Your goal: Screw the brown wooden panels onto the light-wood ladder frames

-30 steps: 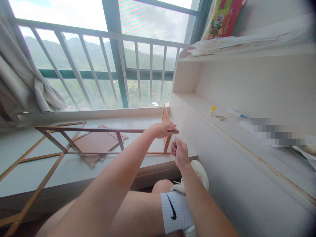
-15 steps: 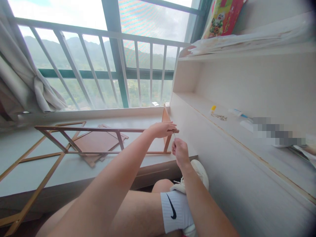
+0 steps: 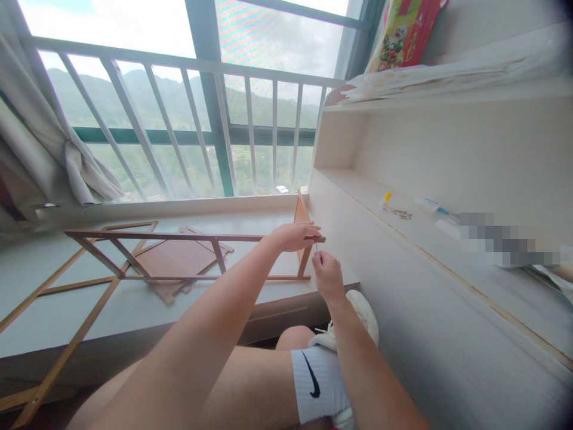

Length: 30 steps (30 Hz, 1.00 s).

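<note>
A brown wooden frame [image 3: 215, 255] with two long rails and several crosspieces stands on its edge on the white ledge. At its right end my left hand [image 3: 293, 236] lies over the upper rail and grips it, fingers reaching across the top. Just below, my right hand [image 3: 328, 275] is closed in a pinch on a thin metal rod [image 3: 316, 246], perhaps a hex key. The rod points up to the underside of the rail end. An orange-brown wood panel [image 3: 302, 210] stands behind that end. What the rod's tip touches is too small to make out.
Flat brown boards [image 3: 176, 258] lie on the ledge [image 3: 242, 297] behind the frame. Another wooden frame [image 3: 76, 334] leans at the left. On the right shelf [image 3: 358, 182] are small metal fasteners [image 3: 400, 213] and a yellow-capped item [image 3: 387, 196]. A white railing [image 3: 274, 131] guards the window.
My right hand has turned slightly at the wrist around the rod. The left hand and the frame have stayed in place, and the view has shifted very little.
</note>
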Tool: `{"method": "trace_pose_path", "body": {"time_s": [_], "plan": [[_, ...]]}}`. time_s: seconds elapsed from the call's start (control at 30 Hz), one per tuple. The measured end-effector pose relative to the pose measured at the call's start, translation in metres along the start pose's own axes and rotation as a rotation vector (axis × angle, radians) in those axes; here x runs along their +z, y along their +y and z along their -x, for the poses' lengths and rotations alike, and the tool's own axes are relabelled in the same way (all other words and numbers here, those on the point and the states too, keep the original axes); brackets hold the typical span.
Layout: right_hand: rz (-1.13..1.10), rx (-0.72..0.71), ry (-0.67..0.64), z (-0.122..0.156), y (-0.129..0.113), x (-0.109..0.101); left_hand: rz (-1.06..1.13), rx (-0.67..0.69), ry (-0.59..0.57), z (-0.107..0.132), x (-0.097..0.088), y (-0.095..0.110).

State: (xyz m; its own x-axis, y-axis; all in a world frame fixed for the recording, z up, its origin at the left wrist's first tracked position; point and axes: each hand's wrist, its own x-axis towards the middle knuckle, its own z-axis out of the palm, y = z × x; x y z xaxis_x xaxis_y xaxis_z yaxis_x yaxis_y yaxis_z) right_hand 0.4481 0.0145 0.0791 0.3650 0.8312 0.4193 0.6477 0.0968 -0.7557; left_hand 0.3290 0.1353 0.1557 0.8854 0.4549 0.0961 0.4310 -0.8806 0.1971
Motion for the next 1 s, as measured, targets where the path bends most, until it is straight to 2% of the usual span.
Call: {"method": "trace_pose_path", "body": {"time_s": [0.13,0.23,0.3,0.43,0.5,0.57,0.83,1.0], "plan": [[0.065,-0.012,-0.042,-0.004,0.001,-0.006,0.002,-0.020,0.001,0.000,0.000,0.000],[-0.045,0.033,-0.069,-0.007,0.003,-0.007,0.011,-0.034,-0.009,0.000,-0.001,0.001],[-0.277,0.162,-0.118,-0.007,0.002,-0.004,0.012,-0.039,-0.014,0.000,-0.001,0.002],[-0.986,0.439,-0.263,-0.004,-0.005,0.000,0.005,-0.029,0.000,0.000,0.000,0.001],[-1.274,0.463,-0.344,-0.001,-0.008,-0.002,0.007,-0.023,0.003,-0.001,0.001,0.001],[-1.438,0.456,-0.377,0.001,-0.009,-0.004,0.013,-0.025,-0.003,-0.001,0.001,0.001],[-1.551,0.480,-0.395,0.004,-0.008,-0.004,0.001,-0.009,0.007,0.000,0.001,0.000],[-1.415,0.461,-0.353,0.007,-0.007,-0.005,-0.002,-0.021,0.003,0.001,0.000,0.001]]}}
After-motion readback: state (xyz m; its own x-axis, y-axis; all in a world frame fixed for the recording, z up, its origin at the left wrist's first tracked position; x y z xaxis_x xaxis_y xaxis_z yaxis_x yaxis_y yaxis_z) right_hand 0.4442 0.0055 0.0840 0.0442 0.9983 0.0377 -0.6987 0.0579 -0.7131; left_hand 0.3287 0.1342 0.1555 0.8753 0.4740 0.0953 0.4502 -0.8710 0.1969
